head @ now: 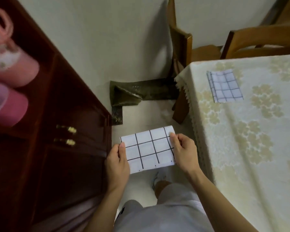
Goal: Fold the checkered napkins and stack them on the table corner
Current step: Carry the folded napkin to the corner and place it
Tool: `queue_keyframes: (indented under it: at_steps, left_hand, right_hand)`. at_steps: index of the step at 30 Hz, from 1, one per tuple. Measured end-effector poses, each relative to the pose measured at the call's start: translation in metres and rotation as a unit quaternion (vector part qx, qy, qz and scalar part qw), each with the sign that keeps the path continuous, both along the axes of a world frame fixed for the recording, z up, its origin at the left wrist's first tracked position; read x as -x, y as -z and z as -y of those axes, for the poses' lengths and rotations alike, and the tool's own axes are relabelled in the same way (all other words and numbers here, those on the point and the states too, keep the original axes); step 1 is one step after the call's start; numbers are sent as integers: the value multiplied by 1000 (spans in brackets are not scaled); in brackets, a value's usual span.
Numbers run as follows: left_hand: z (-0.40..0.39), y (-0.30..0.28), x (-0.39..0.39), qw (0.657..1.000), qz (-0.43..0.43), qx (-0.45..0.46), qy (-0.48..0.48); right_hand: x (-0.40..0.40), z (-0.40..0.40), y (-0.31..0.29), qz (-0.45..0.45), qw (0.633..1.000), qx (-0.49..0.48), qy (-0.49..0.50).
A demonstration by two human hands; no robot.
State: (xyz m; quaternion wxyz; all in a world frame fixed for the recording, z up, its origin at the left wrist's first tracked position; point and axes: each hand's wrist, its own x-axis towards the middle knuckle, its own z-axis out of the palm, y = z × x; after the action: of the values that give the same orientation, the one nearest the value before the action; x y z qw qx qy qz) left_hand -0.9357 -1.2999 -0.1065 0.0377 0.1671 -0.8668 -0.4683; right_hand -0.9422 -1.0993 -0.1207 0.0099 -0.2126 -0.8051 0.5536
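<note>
I hold a folded white napkin [147,149] with a black check pattern flat in the air over the floor, left of the table. My left hand [118,163] pinches its left edge, thumb on top. Along the right edge, my right hand [184,150] pinches it with the thumb on top as well. A second folded checkered napkin [224,86] lies near the far left corner of the table [258,139], which is covered by a cream flowered cloth.
A dark wooden cabinet [65,131] with brass handles stands close on my left, with pink containers [8,91] on its shelf. Two wooden chairs [182,44] stand beyond the table by the wall. My legs and a shoe show below the napkin.
</note>
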Motion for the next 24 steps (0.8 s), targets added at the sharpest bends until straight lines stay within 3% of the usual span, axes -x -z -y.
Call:
queue_keyframes:
  at_steps: [7, 14, 24]
  left_hand:
    - [-81, -19, 127, 996, 22, -26, 86]
    - [-150, -18, 197, 977, 33, -41, 206]
    - [-261, -1, 298, 887, 94, -38, 450]
  right_hand:
    - [91, -74, -14, -14, 996, 4, 93]
    - [113, -130, -19, 10, 979, -3, 202]
    - [137, -189, -4, 53, 911, -25, 409]
